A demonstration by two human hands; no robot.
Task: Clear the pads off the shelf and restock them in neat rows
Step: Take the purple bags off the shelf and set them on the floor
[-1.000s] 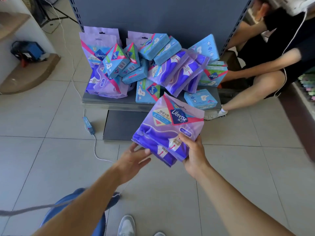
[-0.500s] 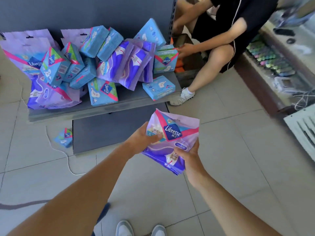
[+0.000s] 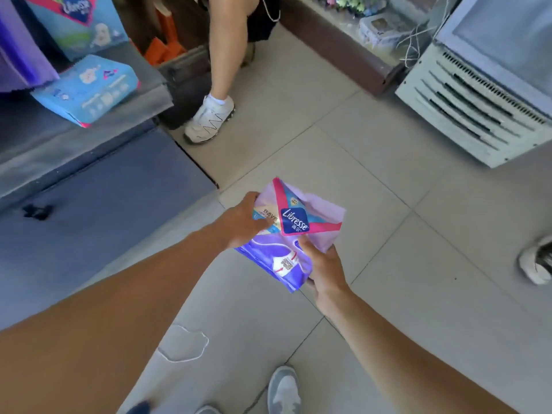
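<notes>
Left hand (image 3: 243,224) fingers curled round the left edge of the purple pack (image 3: 291,234), thumb on its face; right hand (image 3: 324,268) pinching the lower right corner, thumb on top, fingers underneath. Pack held tilted in the air above the tiled floor (image 3: 373,174), well clear of the shelf (image 3: 89,138). On the shelf's right end, a blue pack (image 3: 89,88) lying flat, another blue pack (image 3: 80,22) upright behind it. Beyond the shelf, another person's leg and white shoe (image 3: 210,119); white vented unit (image 3: 478,94) at right

The shelf (image 3: 89,127) sits far left with a pack (image 3: 86,91) on it — a cooler (image 3: 478,100) far right, floor (image 3: 373,174) between.
</notes>
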